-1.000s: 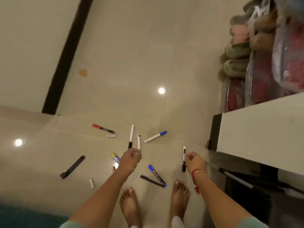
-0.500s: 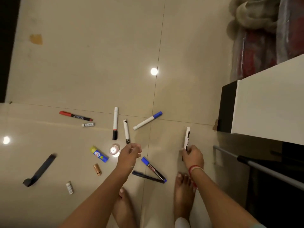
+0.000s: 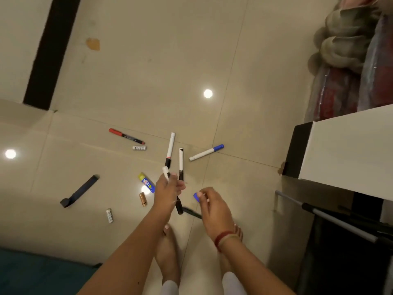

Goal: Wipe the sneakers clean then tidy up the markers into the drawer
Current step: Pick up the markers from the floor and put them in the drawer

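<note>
Far to the left of the left hand (image 3: 168,188), a dark strip (image 3: 79,191) lies on the floor (image 3: 148,71). Nearer on that side are a small white tube (image 3: 109,215), a copper tube (image 3: 143,199) and a glue stick (image 3: 146,182), which is just beside the hand. Up and to the left of the hand lie a red marker (image 3: 126,136) and a white cap (image 3: 139,148).

The left hand has its fingers curled around a held marker (image 3: 179,206), white at the top and black at the bottom, and holds it tilted. Just above the hand lie a long white marker (image 3: 170,147) and a short white marker (image 3: 181,161). Up and to the right lies a blue-capped marker (image 3: 206,152).

Near the left hand on its right side, the right hand (image 3: 212,207) has its fingers bent, with the fingertips at the blue end of a blue marker (image 3: 195,196). I cannot tell if it pinches the marker or only touches it. A dark marker (image 3: 191,211) lies between the two hands.
</note>
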